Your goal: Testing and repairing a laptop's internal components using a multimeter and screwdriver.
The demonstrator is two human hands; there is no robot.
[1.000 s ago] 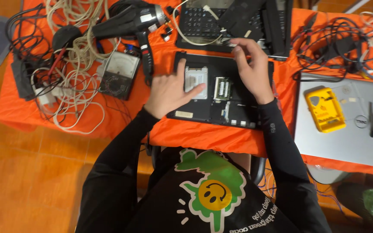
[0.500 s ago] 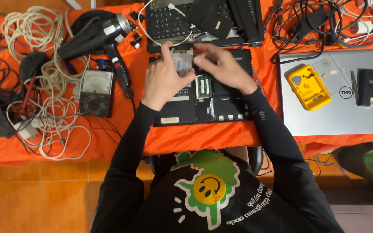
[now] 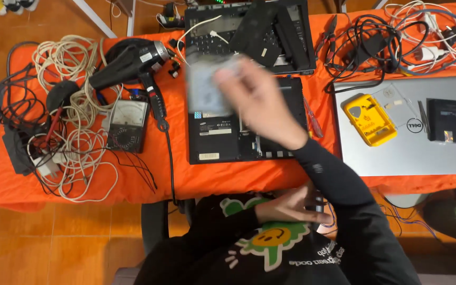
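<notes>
At frame centre, on the table (image 3: 149,182), an upturned laptop base (image 3: 222,140); directly above it, at the top edge, a second opened laptop (image 3: 249,34). Over the base's upper left corner, a blurred flat panel (image 3: 207,87), gripped by the right hand (image 3: 262,97). Left of the base, a meter (image 3: 127,125), with a hair dryer (image 3: 130,60) above it and coiled cables (image 3: 75,132) further left. At right, a closed laptop (image 3: 412,153) carrying a small tool case (image 3: 369,119). Upper right, tangled cords (image 3: 376,39). Bottom centre, below the table edge, the left hand (image 3: 286,206) against the torso.
</notes>
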